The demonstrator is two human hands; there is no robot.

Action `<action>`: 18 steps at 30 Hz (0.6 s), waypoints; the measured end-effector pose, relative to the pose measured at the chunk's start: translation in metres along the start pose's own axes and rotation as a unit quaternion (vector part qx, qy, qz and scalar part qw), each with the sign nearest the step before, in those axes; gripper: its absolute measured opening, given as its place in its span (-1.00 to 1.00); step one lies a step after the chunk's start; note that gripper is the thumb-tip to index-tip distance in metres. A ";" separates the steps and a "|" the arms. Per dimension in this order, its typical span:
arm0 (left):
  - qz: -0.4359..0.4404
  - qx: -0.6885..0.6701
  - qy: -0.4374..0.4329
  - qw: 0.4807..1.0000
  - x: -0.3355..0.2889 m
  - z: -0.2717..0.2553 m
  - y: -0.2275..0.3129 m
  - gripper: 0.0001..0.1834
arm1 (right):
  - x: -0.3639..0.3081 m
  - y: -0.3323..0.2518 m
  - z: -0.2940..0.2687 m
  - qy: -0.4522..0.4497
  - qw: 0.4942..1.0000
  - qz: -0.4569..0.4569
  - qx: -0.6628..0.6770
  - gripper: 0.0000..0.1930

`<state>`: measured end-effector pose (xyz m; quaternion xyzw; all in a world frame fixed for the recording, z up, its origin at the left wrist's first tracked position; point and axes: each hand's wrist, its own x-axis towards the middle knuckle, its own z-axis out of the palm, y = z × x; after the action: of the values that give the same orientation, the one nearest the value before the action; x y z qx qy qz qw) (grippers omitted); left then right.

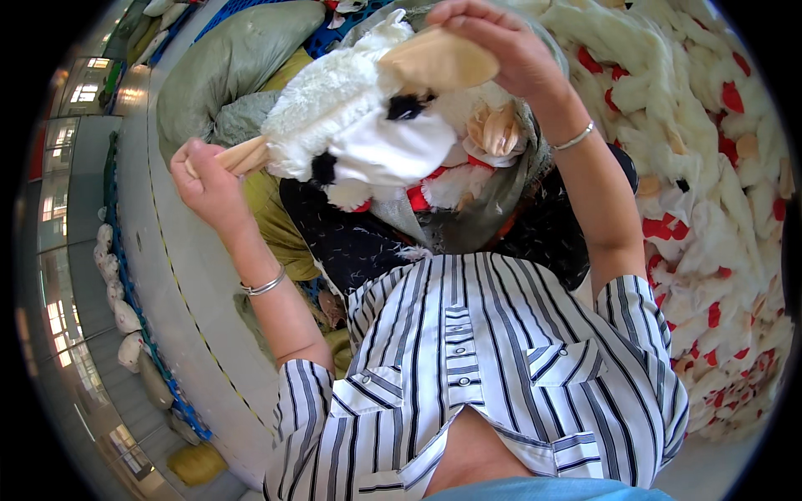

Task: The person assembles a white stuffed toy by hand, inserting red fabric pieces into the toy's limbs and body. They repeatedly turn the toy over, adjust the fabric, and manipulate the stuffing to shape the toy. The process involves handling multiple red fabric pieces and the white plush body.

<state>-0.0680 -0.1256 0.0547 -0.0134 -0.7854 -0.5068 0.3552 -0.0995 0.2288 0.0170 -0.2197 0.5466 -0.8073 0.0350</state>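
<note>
A limp white plush animal skin (309, 108) with black eye patches and a smooth white muzzle hangs between my hands, above my lap. My left hand (207, 179) is closed round its folded beige ear (246, 156). On the other side, my right hand (510, 50) curls round the other beige ear (439, 60), which is spread wide; the fingertips are partly hidden at the upper edge. Below the skin lie more white plush pieces (459, 184) with red bits and a beige part (494, 129), in a grey-green sack (539, 167) over my lap.
At the right rises a big heap of white plush pieces (685, 225) with red and beige bits. A stuffed grey-green sack (234, 63) stands at the far left on the grey floor (196, 275). White bundles (117, 284) line the left wall.
</note>
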 end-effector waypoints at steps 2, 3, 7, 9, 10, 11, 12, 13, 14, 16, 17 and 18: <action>-0.017 -0.056 -0.028 0.998 -0.002 0.000 0.003 -0.77 | -0.004 -0.019 0.007 0.013 0.998 -0.028 0.055 -0.62; -0.048 -0.123 -0.041 0.990 0.000 -0.001 0.008 -0.77 | -0.007 -0.030 0.016 0.028 0.996 -0.054 0.065 -0.60; -0.087 -0.335 -0.131 0.929 0.009 -0.025 0.034 -0.72 | -0.027 -0.084 0.053 0.058 0.985 -0.142 0.082 -0.61; -0.085 -0.427 -0.193 0.879 0.003 -0.045 0.044 -0.66 | -0.025 -0.082 0.058 0.037 0.983 -0.177 0.025 -0.66; -0.094 -0.487 -0.232 0.837 -0.001 -0.051 0.050 -0.62 | -0.022 -0.072 0.056 0.024 0.979 -0.199 -0.040 -0.68; -0.101 -0.547 -0.272 0.785 -0.003 -0.053 0.051 -0.58 | -0.018 -0.063 0.050 0.005 0.973 -0.200 -0.118 -0.72; -0.125 -0.528 -0.266 0.797 -0.002 -0.044 0.046 -0.60 | -0.015 -0.054 0.041 -0.007 0.958 -0.206 -0.201 -0.77; -0.135 -0.478 -0.261 0.828 -0.001 -0.035 0.035 -0.59 | -0.008 -0.044 0.027 -0.029 0.938 -0.186 -0.291 -0.84; -0.143 -0.418 -0.248 0.862 -0.004 -0.032 0.026 -0.58 | -0.003 -0.031 0.017 0.001 0.968 -0.119 -0.222 -0.87; -0.175 -0.390 -0.193 0.883 -0.017 -0.028 0.010 -0.61 | 0.002 -0.015 0.005 0.057 0.991 -0.031 -0.120 -0.86; -0.200 -0.353 -0.159 0.900 -0.026 -0.024 0.006 -0.63 | 0.003 -0.010 -0.002 0.081 0.993 -0.011 -0.089 -0.84; -0.225 -0.315 -0.126 0.913 -0.035 -0.019 0.003 -0.64 | 0.003 -0.007 -0.006 0.106 0.993 0.010 -0.058 -0.82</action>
<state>-0.0303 -0.1276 0.0420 -0.0113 -0.6052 -0.7887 0.1076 -0.1037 0.2362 0.0223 -0.1297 0.5955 -0.7923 -0.0281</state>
